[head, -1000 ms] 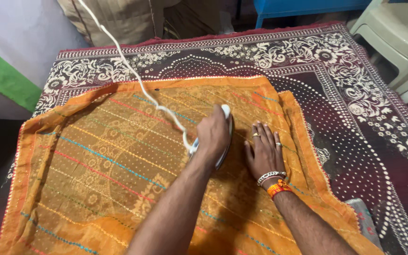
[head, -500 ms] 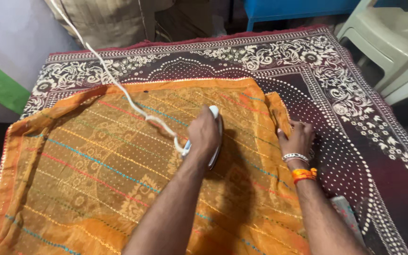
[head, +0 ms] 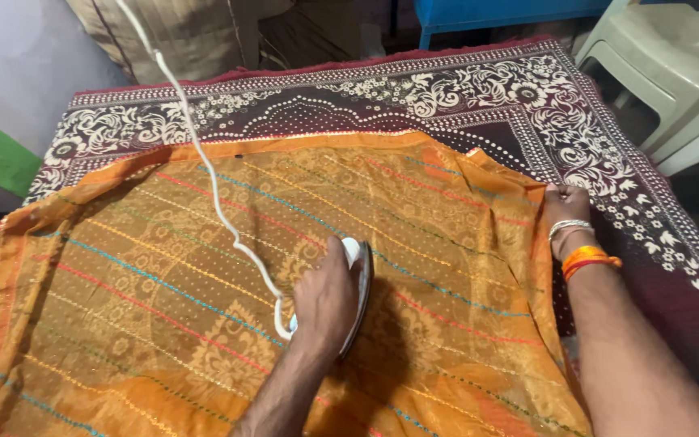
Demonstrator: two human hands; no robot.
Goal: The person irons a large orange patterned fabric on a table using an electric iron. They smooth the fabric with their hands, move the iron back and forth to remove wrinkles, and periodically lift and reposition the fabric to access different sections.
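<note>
Spread over a maroon patterned mat (head: 479, 89), an orange cloth (head: 163, 324) lies flat. Your left hand (head: 325, 301) grips a white iron (head: 355, 279) mid-cloth; your right hand (head: 565, 206) pinches the cloth's right edge. Its white cord (head: 204, 170) trails across the cloth and could snag; lingering may scorch.

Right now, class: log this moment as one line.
left hand: grips iron | right hand: holds cloth edge | cord: trails up-left
</note>
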